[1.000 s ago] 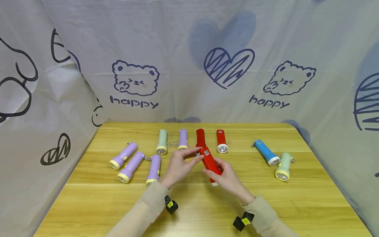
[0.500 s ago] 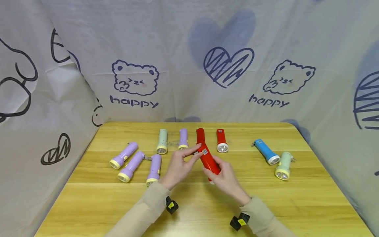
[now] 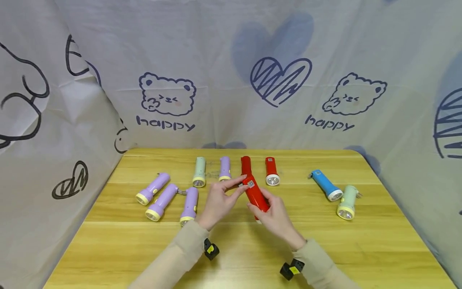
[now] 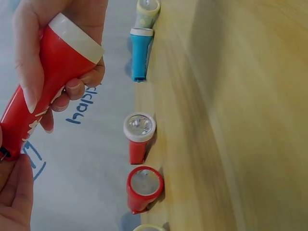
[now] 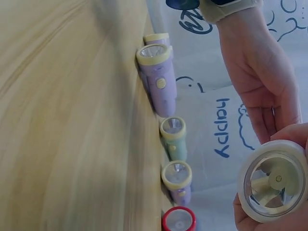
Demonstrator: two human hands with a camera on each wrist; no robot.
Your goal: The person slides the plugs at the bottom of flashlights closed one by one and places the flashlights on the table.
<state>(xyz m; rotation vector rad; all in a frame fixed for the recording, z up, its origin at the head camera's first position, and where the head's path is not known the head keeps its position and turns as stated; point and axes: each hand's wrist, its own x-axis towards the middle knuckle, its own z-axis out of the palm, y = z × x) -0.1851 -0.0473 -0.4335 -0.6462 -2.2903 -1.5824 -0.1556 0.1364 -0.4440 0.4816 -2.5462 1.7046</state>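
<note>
A red flashlight with a white head is held above the table, tilted, with its tail toward the upper left. My right hand grips its body near the head end. At the tail, the thumb and fingers of my left hand pinch the end, where a small dark part shows in the left wrist view. The right wrist view looks into the clear lens. Behind the held one lies a second red flashlight, partly hidden. A red flashlight with a white rim lies to its right.
On the left of the wooden table lie several purple flashlights. A pale green flashlight and another purple flashlight lie at the back. A blue flashlight and a green flashlight are on the right.
Compared with one second ago, the red flashlight and my right hand have shifted slightly up and left. Over the last half second both hands hold almost still.
</note>
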